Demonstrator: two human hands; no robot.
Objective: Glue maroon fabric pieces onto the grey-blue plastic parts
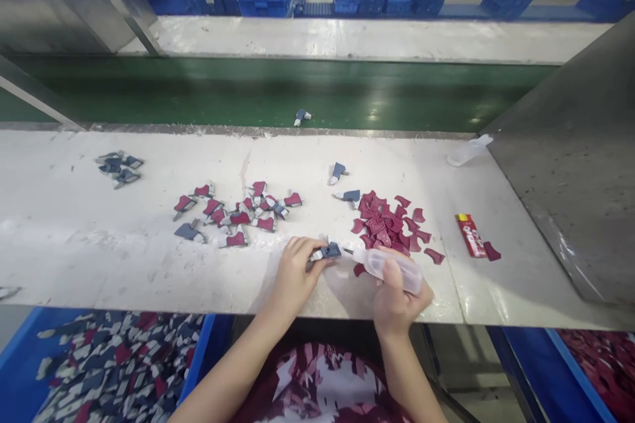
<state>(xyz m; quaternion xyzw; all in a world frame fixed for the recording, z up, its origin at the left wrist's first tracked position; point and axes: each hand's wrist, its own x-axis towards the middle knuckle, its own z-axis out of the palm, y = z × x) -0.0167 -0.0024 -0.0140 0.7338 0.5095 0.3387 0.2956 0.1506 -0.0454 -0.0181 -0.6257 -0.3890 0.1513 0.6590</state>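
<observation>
Grey-blue piece: lay on the white tabletop at the near edge, pinned under the left hand's fingertips, just left of the bottle's tip.
Left hand: fingers curled and pressed down on the piece, pinching it flat against the tabletop.
Right hand: wrapped around the clear squeeze bottle, thumb on top, nozzle aimed left at the piece and nearly touching it.
Doing it well: judging by the pose, the piece wanted holding still while the nozzle met its edge; a light squeeze looked wiser than a hard one, since the tip was thin and the piece small.
Maroon pieces: a loose heap just behind the bottle, one lying beside the nozzle.
Joined pieces: scattered maroon-and-grey ones to the left, apart from the hands.
Risk: fingertips sat close to the nozzle, so they could catch whatever came out.
Blue bin: below the tabletop edge at left, full of mixed pieces.
</observation>
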